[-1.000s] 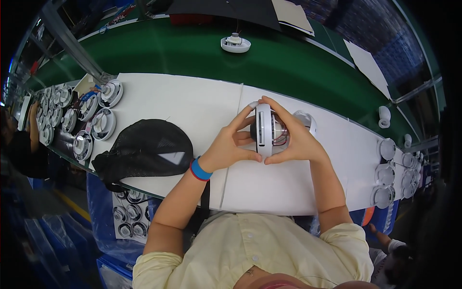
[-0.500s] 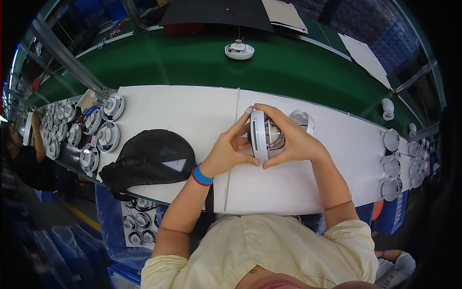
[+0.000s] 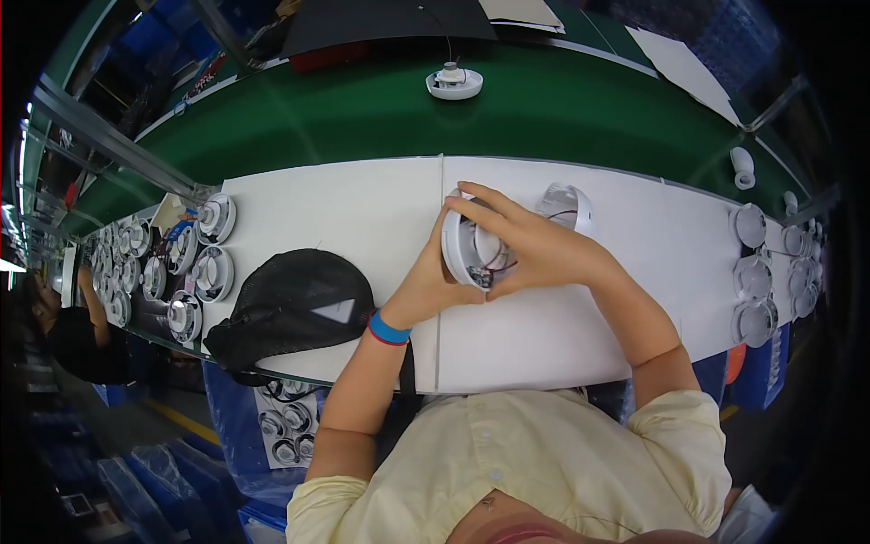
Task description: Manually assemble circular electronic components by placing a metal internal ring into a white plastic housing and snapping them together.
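A round white speaker unit is held above the white table top, its open back with a pale drum-shaped part and dark and red wires turned partly upward. My left hand grips its left side, fingers wrapped behind the rim. My right hand closes around the right side, fingertips over the top rim and thumb at the lower edge. Just beyond the right hand lies a white curved shell, partly hidden by that hand; a dark wire shows in it.
Left of my arms lies a black mesh bag. Several similar white units stand at the far left, near another person. At the right are stacked clear-white covers. A green conveyor belt behind carries one unit.
The speaker unit has tilted from nearly edge-on so that its open, wired back now shows more. Both hands have turned with it, still gripping it. The whole view has shifted slightly.
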The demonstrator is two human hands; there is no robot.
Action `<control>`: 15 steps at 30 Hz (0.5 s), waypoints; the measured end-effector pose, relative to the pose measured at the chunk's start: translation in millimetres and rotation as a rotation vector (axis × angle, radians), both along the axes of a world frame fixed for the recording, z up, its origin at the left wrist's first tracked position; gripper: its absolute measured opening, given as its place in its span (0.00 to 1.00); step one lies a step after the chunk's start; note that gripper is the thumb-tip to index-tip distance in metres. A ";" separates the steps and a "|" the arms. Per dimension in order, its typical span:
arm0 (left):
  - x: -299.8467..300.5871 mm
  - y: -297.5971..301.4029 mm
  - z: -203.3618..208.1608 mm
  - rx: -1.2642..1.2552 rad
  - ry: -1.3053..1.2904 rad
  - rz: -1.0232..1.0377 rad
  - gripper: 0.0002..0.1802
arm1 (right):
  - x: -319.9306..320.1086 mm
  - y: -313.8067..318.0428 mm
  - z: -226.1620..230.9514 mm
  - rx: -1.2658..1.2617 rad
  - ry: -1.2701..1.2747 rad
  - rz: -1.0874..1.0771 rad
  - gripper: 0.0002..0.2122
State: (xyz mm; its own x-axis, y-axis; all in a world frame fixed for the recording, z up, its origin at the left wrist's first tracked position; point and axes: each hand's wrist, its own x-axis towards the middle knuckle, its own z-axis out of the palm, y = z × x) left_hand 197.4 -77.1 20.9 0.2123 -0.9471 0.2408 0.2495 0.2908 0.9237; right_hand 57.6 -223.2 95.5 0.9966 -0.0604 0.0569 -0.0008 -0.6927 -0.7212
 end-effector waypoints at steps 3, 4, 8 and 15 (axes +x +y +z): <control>-0.3 -5.2 -15.1 -0.039 -0.028 0.030 0.41 | 8.1 2.4 -1.3 -0.052 0.019 -0.030 0.52; -1.4 -6.2 -13.6 -0.037 -0.028 0.025 0.41 | 9.6 4.4 -6.3 -0.050 0.019 -0.036 0.52; -1.0 -6.3 -10.9 0.276 0.473 -0.026 0.27 | 13.9 25.6 -15.0 -0.434 -0.330 -0.291 0.42; -14.4 -13.0 -19.2 0.210 0.606 0.076 0.25 | -21.0 65.3 -88.9 0.330 -0.396 -0.768 0.13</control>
State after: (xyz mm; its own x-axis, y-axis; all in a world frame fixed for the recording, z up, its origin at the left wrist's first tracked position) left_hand 183.1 -90.1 1.7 0.3204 -0.9380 -0.1322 0.7310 0.1560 0.6643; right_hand 36.6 -157.9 6.6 0.5878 -0.7703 0.2473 -0.0864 -0.3637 -0.9275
